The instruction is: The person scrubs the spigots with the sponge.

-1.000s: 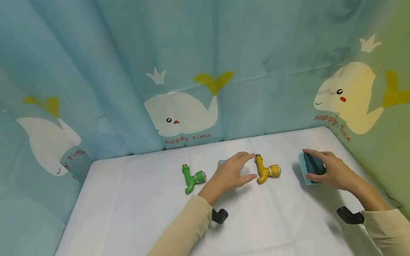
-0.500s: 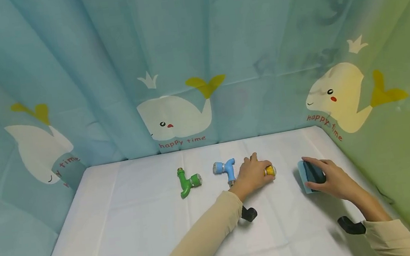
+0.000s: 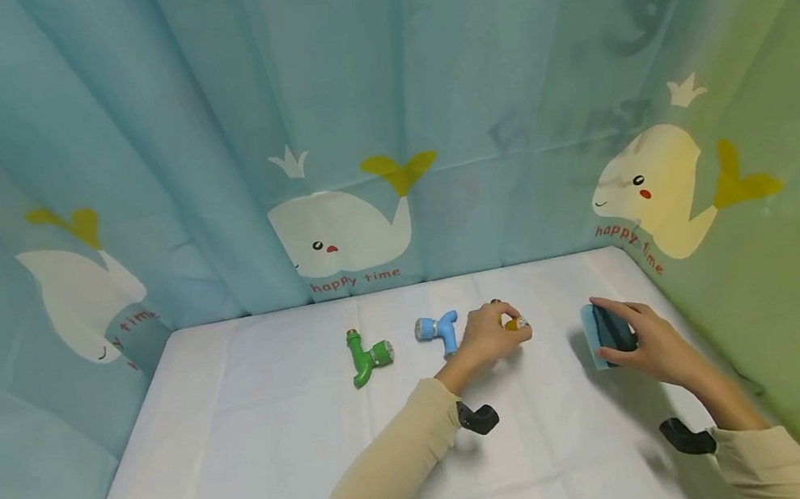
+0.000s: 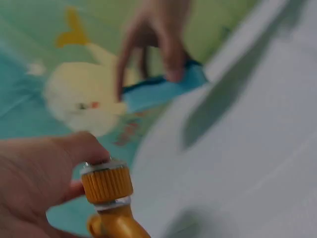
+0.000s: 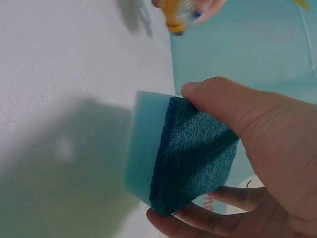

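My left hand [image 3: 488,336] pinches a yellow faucet [image 3: 513,324] right of the table's middle. In the left wrist view its ribbed knob [image 4: 107,184] faces up, with the thumb on the knob's end; much of the body is hidden. My right hand [image 3: 657,344] grips a two-layer scouring sponge [image 5: 193,148] by its edges, thumb on one side and fingers on the other. The sponge is light blue with a dark teal scrubbing face, and it is held over the white table, casting a shadow. A blue faucet [image 3: 442,331] lies just left of my left hand.
A green faucet [image 3: 363,359] lies further left on the white table [image 3: 258,427]. Behind the table hangs a blue-green curtain [image 3: 322,62] printed with whales, and it continues along the right side.
My left hand reached right past the blue faucet, took hold of the yellow faucet and raised it. The blue faucet is now uncovered. My right hand still holds the sponge in about the same place.
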Action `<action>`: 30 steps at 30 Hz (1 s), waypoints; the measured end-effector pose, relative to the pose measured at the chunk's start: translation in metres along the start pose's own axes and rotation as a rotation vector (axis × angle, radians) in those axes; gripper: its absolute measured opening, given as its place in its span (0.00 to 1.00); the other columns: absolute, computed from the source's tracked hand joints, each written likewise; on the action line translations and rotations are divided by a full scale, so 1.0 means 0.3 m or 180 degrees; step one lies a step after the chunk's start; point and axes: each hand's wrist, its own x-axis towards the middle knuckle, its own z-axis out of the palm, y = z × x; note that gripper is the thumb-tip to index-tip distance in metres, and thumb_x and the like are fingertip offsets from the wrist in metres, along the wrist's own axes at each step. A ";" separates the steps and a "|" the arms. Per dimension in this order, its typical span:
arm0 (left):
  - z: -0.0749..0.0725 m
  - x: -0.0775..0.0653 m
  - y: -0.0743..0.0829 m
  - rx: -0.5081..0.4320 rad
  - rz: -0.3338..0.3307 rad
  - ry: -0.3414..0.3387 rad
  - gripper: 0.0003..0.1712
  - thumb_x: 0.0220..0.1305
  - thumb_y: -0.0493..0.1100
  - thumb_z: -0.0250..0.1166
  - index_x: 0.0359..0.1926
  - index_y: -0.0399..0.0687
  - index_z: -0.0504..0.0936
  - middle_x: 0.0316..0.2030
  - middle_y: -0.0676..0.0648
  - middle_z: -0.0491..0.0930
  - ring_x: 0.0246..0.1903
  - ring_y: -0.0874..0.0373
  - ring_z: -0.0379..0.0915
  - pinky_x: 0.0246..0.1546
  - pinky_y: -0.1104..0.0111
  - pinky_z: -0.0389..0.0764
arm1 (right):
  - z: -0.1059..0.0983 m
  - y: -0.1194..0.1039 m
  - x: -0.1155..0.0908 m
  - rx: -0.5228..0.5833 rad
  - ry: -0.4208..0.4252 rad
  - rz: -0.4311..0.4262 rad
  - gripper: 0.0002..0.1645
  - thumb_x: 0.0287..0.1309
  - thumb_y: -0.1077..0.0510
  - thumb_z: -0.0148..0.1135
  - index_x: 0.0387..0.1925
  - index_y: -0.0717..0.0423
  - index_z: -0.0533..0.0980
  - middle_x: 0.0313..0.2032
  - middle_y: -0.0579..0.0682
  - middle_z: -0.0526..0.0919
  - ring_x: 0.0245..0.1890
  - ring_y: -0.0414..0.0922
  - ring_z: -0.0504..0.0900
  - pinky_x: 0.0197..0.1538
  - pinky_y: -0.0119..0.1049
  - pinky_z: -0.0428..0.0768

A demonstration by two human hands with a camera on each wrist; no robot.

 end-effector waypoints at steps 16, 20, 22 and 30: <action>-0.273 -0.268 -0.107 -0.3180 -0.0118 -0.0128 0.51 0.61 0.27 0.70 0.79 0.63 0.60 0.71 0.38 0.65 0.52 0.49 0.83 0.51 0.64 0.84 | 0.001 -0.100 -0.029 0.0164 0.0137 -0.0277 0.50 0.54 0.57 0.80 0.76 0.49 0.65 0.63 0.68 0.69 0.43 0.60 0.82 0.34 0.37 0.84; -0.277 -0.293 -0.137 -0.3082 -0.0088 -0.0116 0.50 0.60 0.27 0.70 0.78 0.61 0.62 0.69 0.39 0.67 0.56 0.46 0.79 0.53 0.62 0.83 | 0.028 -0.136 -0.024 0.0320 0.0153 -0.0319 0.50 0.55 0.59 0.79 0.76 0.49 0.65 0.64 0.66 0.68 0.43 0.58 0.82 0.34 0.36 0.84; -0.282 -0.307 -0.147 -0.3088 -0.0018 -0.0143 0.52 0.59 0.25 0.70 0.78 0.63 0.60 0.69 0.39 0.65 0.59 0.44 0.77 0.53 0.62 0.83 | 0.049 -0.178 -0.013 0.0511 0.0187 -0.0375 0.50 0.55 0.62 0.78 0.76 0.50 0.64 0.66 0.63 0.68 0.43 0.56 0.82 0.36 0.36 0.85; -0.301 -0.336 -0.148 -0.3494 0.0597 -0.0360 0.58 0.56 0.21 0.68 0.80 0.61 0.53 0.74 0.37 0.57 0.69 0.35 0.66 0.52 0.62 0.84 | 0.140 -0.483 0.095 0.1326 0.0186 -0.0952 0.48 0.58 0.63 0.75 0.76 0.46 0.64 0.73 0.55 0.64 0.51 0.52 0.81 0.50 0.42 0.86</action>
